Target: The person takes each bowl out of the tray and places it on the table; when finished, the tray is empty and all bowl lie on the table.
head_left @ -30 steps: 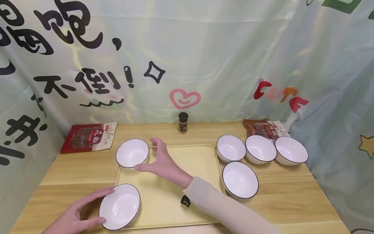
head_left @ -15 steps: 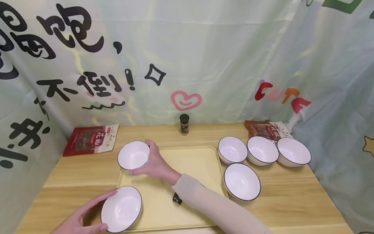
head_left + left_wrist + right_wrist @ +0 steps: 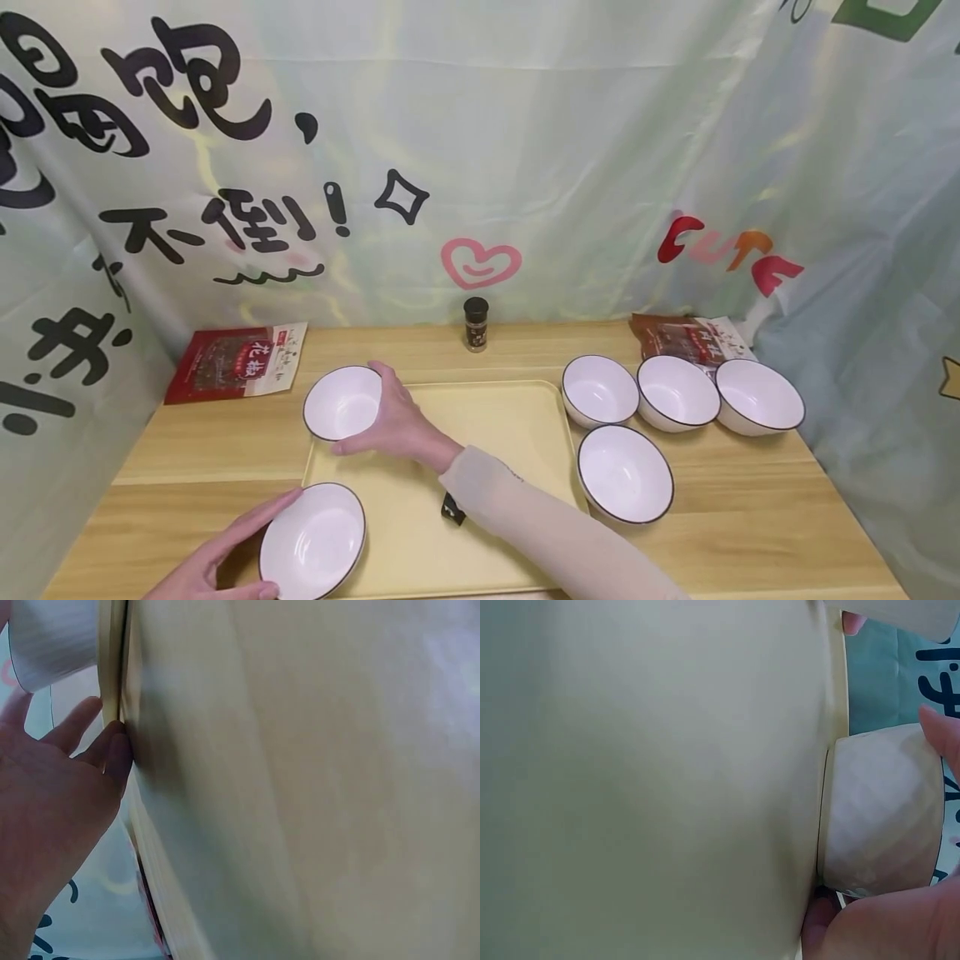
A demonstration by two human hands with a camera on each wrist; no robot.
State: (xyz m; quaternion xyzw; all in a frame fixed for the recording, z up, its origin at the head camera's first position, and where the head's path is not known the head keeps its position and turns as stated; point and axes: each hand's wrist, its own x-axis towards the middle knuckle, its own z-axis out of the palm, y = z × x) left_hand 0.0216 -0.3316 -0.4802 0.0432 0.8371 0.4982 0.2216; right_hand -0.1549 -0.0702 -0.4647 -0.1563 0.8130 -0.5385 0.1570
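Two white bowls with dark rims sit at the left side of a pale yellow tray (image 3: 480, 417). My right hand (image 3: 401, 421) holds the far bowl (image 3: 341, 404) by its right side, thumb at the near side and fingers behind. In the right wrist view, that bowl's faceted outer wall (image 3: 885, 810) shows between thumb and fingers. Nearer the front, my left hand (image 3: 217, 554) grips the left side of the near bowl (image 3: 313, 542), with fingers at the upper rim and thumb at the lower. The left wrist view shows the left hand's fingers by the tray edge (image 3: 111, 660).
Several similar bowls (image 3: 600, 390) stand along the tray's right side and beyond. A black-capped spice jar (image 3: 476, 325) is behind the tray. A red packet (image 3: 236, 362) lies back left, a brown one (image 3: 686, 340) back right. A printed curtain (image 3: 585, 167) encloses the table.
My right hand has moved left and closed onto the far bowl's side. The left hand keeps its hold on the near bowl. The whole head view has shifted slightly.
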